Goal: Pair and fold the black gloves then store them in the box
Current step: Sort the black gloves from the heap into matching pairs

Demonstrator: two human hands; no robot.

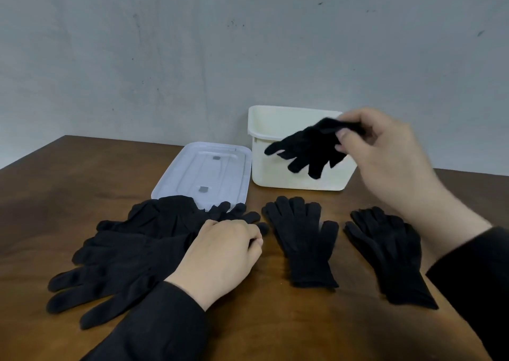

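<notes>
My right hand (385,151) pinches a folded pair of black gloves (308,148) and holds it in the air at the front rim of the open cream box (278,173), fingers dangling down. My left hand (220,256) rests curled on the edge of a pile of black gloves (132,250) at the left of the table. Between the hands, one black glove (303,239) lies flat, fingers pointing away. A stacked pair of black gloves (391,253) lies to its right, under my right forearm.
The box's white lid (209,168) lies upside down to the left of the box, partly covered by the pile. The brown wooden table (261,327) ends at a grey wall just behind the box.
</notes>
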